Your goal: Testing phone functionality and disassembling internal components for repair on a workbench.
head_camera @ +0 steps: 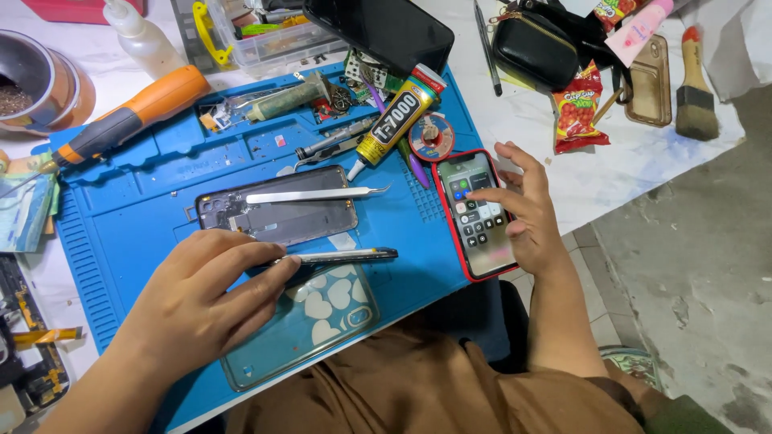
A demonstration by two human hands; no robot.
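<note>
Slim tool (342, 256) in left hand (201, 297) grip, over blue mat (129, 217)

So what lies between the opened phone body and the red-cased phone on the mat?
In the head view, only bare blue mat lies between the opened phone body and the red-cased phone; the tweezers' tip reaches into it.
</note>
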